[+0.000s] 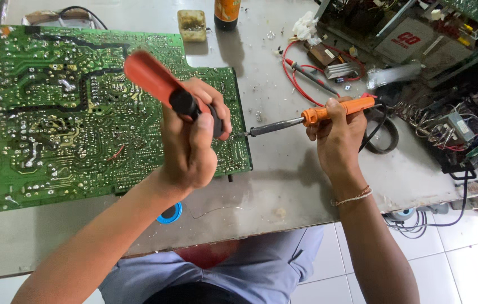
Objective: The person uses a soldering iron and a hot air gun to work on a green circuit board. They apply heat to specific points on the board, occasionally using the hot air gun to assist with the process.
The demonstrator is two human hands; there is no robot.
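Observation:
A large green circuit board [81,112] lies solder side up on the grey worktable [284,186]. My left hand [191,141] grips a desoldering pump with an orange plunger [151,79], held over the board's right edge. My right hand [337,132] holds a soldering iron with an orange handle [334,111]. Its dark metal tip [250,133] points left and reaches the board's right edge, just beside the pump's nozzle, which my left fingers hide.
Red probe leads [306,73] and small parts lie at the back. An opened chassis with wiring [447,124] fills the right side. A bottle [226,14] and a flux tin [192,25] stand at the far edge. A blue ring [170,214] sits near the front.

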